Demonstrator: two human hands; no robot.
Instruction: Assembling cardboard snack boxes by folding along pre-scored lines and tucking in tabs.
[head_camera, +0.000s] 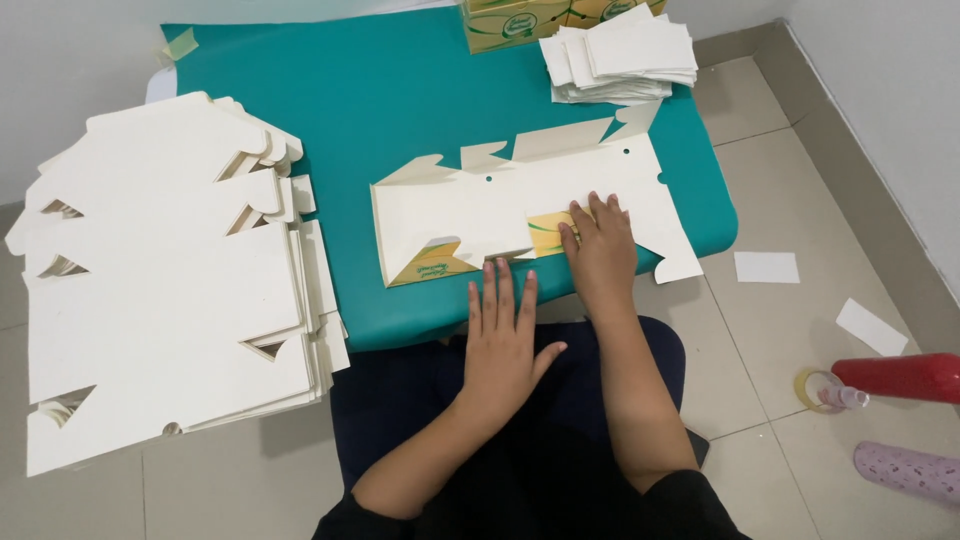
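Note:
A flat white cardboard box blank (480, 205) lies on the teal table (380, 90), with yellow and green print showing at its folded front edge. My right hand (598, 250) presses flat on the blank's right part, fingers together, over a yellow printed patch. My left hand (503, 335) rests palm down at the table's front edge, fingers spread, fingertips just below the blank. Neither hand grips anything.
A tall stack of unfolded white blanks (165, 270) fills the left. A pile of small white papers (620, 52) and yellow boxes (520, 20) sit at the table's back. On the tiled floor lie paper slips (767, 267), a tape roll (815, 388), a red bottle (900, 377) and a pink bottle (905, 470).

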